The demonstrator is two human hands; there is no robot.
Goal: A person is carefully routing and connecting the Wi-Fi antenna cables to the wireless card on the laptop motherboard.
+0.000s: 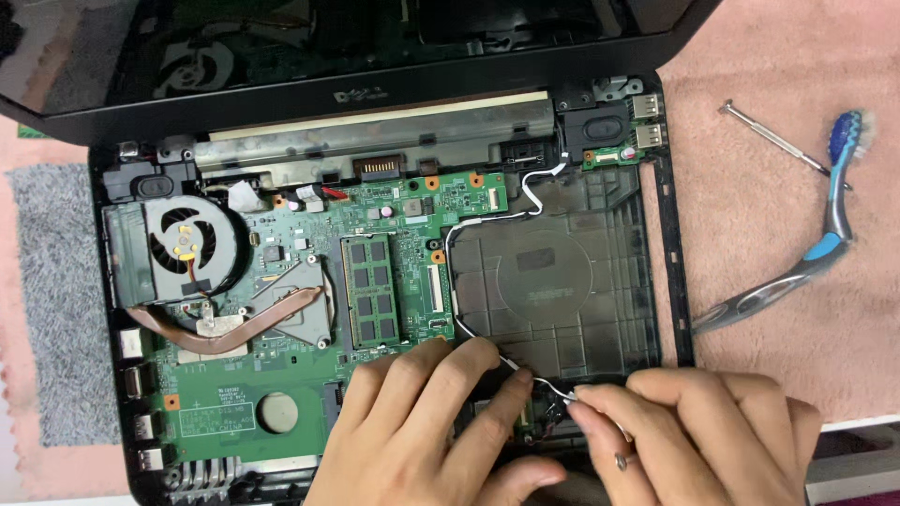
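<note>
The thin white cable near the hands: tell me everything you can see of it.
The white cable is a thin, plastic-sheathed wire. It runs from the top right corner of the opened laptop, bends left along the green motherboard edge, then drops down the bay's left side toward the front. Its lower end lies between the left hand and right hand, whose fingertips pinch it. Where it ends is hidden.

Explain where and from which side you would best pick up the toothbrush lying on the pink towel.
Probably by the toothbrush's grey handle, coming straight down from above: it lies flat on the towel, the handle is its long, free part, and the screwdriver crosses near its bristled head.
</note>
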